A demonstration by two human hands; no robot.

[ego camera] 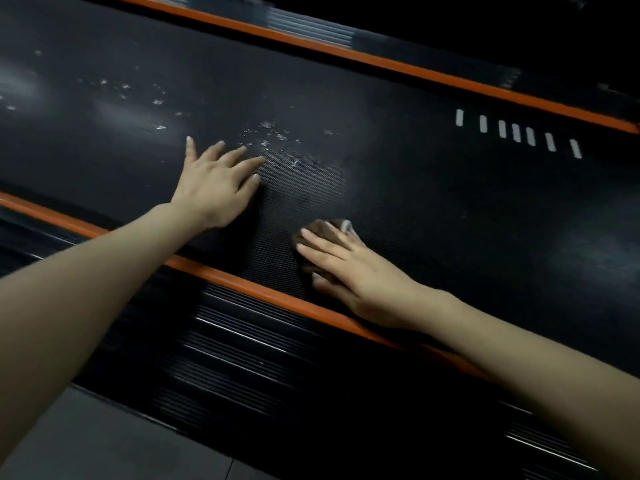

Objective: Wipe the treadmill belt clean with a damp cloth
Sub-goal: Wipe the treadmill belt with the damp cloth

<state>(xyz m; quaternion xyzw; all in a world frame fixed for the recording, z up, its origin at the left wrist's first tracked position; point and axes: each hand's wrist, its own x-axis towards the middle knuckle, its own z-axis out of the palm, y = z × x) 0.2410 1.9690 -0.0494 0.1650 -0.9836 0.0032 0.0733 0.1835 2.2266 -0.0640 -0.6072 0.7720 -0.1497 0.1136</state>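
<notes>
The right hand (353, 271) is pressing the cloth (337, 226) flat on the treadmill belt (415, 188), just beyond the near orange strip (242, 282), with straight fingers covering most of it. The left hand (214, 188) is resting open on the belt, farther from the strip, fingers spread, tips nearing white flecks (270, 133)

I count one belt (415, 202) across the middle of the frame. Two orange strips (346, 51) border it, one upper and one lower. Two ribbed rails (242, 341) lie outside those. Seven white dashes (516, 133) sit at right. Two hands: a left hand (213, 181) and a right hand (349, 268). One cloth (341, 226). The white specks (266, 133) at upper left are too many to count.
</notes>
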